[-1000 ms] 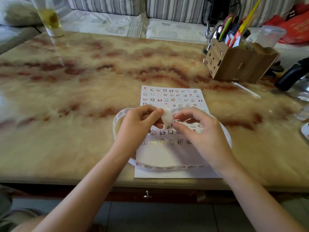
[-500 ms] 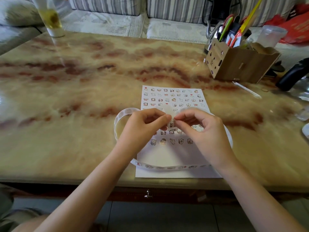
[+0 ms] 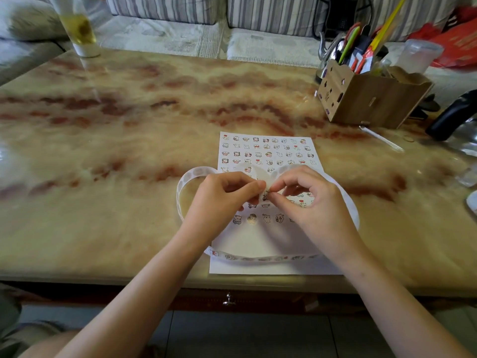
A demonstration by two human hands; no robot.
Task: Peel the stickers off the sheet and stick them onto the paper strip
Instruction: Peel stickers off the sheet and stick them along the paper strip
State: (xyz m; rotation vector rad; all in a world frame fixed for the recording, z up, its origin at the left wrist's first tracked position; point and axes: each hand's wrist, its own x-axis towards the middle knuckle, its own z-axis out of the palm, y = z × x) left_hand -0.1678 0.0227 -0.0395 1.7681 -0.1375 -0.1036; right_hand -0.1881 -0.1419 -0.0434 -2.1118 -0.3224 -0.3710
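Note:
A white sticker sheet (image 3: 267,151) printed with rows of small cartoon stickers lies flat near the table's front edge. A long white paper strip (image 3: 188,177) loops around it; its near run (image 3: 260,258) carries several stickers. Over the sheet's middle, my left hand (image 3: 222,200) and my right hand (image 3: 307,200) meet fingertip to fingertip. Both pinch a raised fold of the strip (image 3: 260,175), and a tiny sticker shows between the fingertips. The hands hide the sheet's middle rows.
A marble-patterned table (image 3: 129,151) holds a wooden organiser box (image 3: 366,99) of pens at the back right, a black object (image 3: 454,115) at the right edge and a glass bottle (image 3: 77,27) at the back left. A striped sofa stands behind.
The two hands have closed together at the fingertips over the sheet's middle, and the strip's raised fold has shifted slightly between them. The sheet has not moved.

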